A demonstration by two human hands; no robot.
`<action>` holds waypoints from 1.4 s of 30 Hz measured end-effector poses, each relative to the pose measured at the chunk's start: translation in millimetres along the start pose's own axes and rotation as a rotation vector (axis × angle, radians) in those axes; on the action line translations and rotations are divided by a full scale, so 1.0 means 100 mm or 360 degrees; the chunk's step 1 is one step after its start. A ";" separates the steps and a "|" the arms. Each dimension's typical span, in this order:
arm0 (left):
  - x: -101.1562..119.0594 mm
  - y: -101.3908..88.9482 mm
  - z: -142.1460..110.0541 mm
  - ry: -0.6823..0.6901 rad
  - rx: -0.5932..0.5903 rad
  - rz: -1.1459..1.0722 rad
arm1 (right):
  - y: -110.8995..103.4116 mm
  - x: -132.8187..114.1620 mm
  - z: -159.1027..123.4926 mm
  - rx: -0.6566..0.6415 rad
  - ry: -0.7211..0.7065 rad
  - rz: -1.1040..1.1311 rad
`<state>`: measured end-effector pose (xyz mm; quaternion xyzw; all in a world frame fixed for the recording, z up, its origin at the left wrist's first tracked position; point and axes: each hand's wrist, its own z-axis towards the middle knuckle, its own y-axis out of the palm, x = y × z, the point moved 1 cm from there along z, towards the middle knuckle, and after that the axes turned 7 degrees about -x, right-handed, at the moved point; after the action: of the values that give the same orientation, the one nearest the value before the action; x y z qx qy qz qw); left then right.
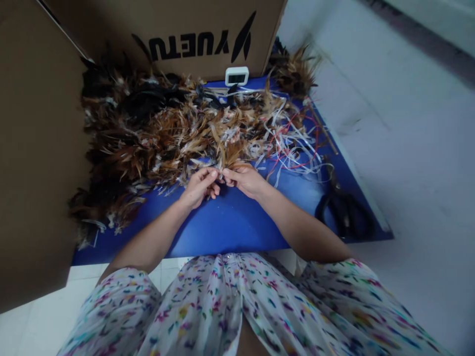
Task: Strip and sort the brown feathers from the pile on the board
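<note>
My left hand and my right hand meet at the near edge of a pile of feathers. Between their pinched fingertips is the base of a small bunch of brown feathers, whose tips point away from me. Both hands are closed on it, thumbs facing each other. The pile, brown, black and whitish, spreads across the far half of the blue tabletop. Right of the pile lies a tangle of white and red strings.
Black-handled scissors lie near the table's right edge. A small white digital timer stands before a cardboard box at the back. Another cardboard panel borders the left side. A feather bundle sits at the back right.
</note>
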<state>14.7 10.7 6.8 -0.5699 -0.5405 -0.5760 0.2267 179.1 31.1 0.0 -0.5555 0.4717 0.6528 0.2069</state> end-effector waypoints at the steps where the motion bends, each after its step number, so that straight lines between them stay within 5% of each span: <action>1: 0.00 0.00 0.00 -0.0045 -0.0048 0.0021 | 0.00 0.00 0.00 -0.0017 -0.0002 -0.0011; 5: 0.00 -0.01 0.00 -0.0120 -0.0143 0.0000 | -0.01 0.02 0.00 -0.0009 0.0012 -0.0087; 15: -0.01 -0.06 0.04 -0.0112 -0.0031 -0.0106 | -0.06 0.05 0.00 0.0027 0.0036 -0.0272; 26: -0.03 -0.06 0.03 -0.0085 0.0051 0.0045 | 0.01 -0.08 -0.06 0.0217 -0.0317 -0.0752; 42: -0.07 -0.01 0.02 0.0284 0.0429 0.0299 | 0.13 -0.04 -0.13 0.0394 -0.0342 -0.1142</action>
<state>16.5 10.1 -0.4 -0.5290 -0.5349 -0.5230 0.4006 177.3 14.7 9.4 -0.5844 0.2983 0.5316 0.5356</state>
